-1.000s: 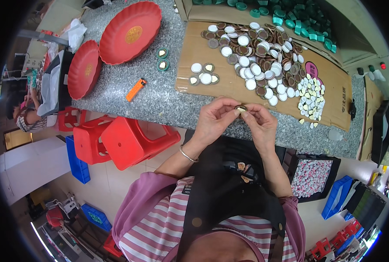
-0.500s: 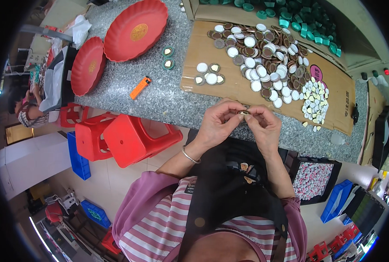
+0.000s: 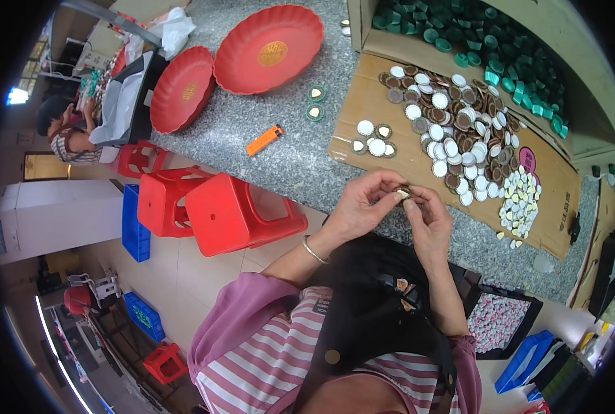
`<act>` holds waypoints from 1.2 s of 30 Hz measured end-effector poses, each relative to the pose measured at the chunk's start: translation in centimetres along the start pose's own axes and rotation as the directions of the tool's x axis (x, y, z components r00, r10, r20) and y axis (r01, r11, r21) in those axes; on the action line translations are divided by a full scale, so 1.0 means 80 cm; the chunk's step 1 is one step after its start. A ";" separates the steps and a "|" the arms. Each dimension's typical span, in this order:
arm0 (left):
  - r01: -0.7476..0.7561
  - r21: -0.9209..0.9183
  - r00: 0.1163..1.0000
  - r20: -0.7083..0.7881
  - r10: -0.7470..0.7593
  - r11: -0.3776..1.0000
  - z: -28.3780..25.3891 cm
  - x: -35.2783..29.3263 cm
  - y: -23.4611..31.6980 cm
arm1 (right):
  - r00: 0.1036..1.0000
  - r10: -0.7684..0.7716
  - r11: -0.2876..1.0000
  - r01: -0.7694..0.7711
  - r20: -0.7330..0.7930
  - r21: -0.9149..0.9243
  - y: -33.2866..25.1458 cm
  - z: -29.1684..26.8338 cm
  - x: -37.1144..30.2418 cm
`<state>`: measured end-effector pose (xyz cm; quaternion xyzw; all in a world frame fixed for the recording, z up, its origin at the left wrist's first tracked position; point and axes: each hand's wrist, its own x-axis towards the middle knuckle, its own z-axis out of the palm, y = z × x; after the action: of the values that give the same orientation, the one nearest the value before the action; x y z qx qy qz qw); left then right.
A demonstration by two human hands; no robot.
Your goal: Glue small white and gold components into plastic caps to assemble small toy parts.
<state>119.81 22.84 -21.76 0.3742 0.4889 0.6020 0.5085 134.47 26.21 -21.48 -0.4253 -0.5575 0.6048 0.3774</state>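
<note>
My left hand [image 3: 357, 209] and my right hand [image 3: 432, 224] meet just over the bench's near edge. Between the fingertips and thumbs of both is a small brown round disc [image 3: 403, 188], with a small cream piece against its face. Fingers partly cover it. Beyond my hands, a heap of scalloped discs [image 3: 467, 141], some white side up and some brown, lies on a flat cardboard sheet [image 3: 360, 83]. To the right of it is a pile of small cream pieces [image 3: 518, 203]. Several discs [image 3: 376, 147] sit apart on the left of the cardboard, some bearing cream pieces.
Green cups [image 3: 442, 45] fill a box at the back right. Two green cups with cream pieces [image 3: 314, 111], an orange lighter [image 3: 264, 141] and two red scalloped trays [image 3: 269, 52] are on the grey speckled bench [image 3: 228, 145]. Red stools [image 3: 233, 214] stand left. Another person [image 3: 73, 134] sits farther off.
The view has turned, so the bench and its things sit farther right. Both hands still hold the disc. It has tilted, and the cream piece on it shows more clearly.
</note>
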 end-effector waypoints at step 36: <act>-0.068 0.836 0.941 -0.128 0.315 0.544 -0.061 0.048 0.015 | 0.506 -0.365 0.871 -0.111 -0.781 -0.479 0.036 -0.321 -0.092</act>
<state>114.07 25.60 -21.98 0.5353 0.7305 0.4014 0.1367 161.14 28.16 -24.04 -0.7004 -0.4583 0.1310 0.5313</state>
